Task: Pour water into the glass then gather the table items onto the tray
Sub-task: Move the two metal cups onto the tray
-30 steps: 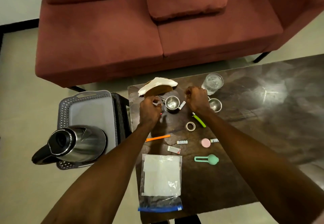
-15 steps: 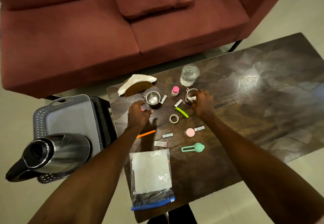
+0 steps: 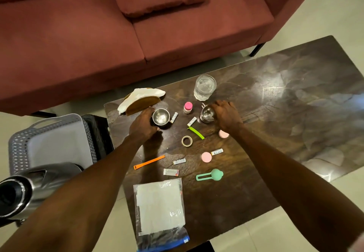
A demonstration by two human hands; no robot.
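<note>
A glass [image 3: 204, 87] holding water stands at the far side of the dark table [image 3: 275, 113]. My left hand [image 3: 142, 123] curls round a small steel cup [image 3: 161, 116] from its left side. My right hand [image 3: 226, 116] grips a second steel cup [image 3: 206, 113] just below the glass. The grey tray [image 3: 53, 141] sits on a stand left of the table, with a steel jug [image 3: 29, 188] lying across its near end.
Between the cups lie a pink-capped bottle [image 3: 187, 107], small white tubes [image 3: 174, 117], a green clip [image 3: 196, 132] and a tape roll [image 3: 186, 141]. Nearer me are pink discs [image 3: 206, 156], an orange strip [image 3: 149, 162], a mint tool [image 3: 211, 175] and a zip bag [image 3: 160, 212]. A napkin holder [image 3: 141, 100] stands far left; a red sofa [image 3: 137, 34] is behind.
My left hand has moved up and right onto the left steel cup. My right hand has closed round the right cup. The view has shifted left.
</note>
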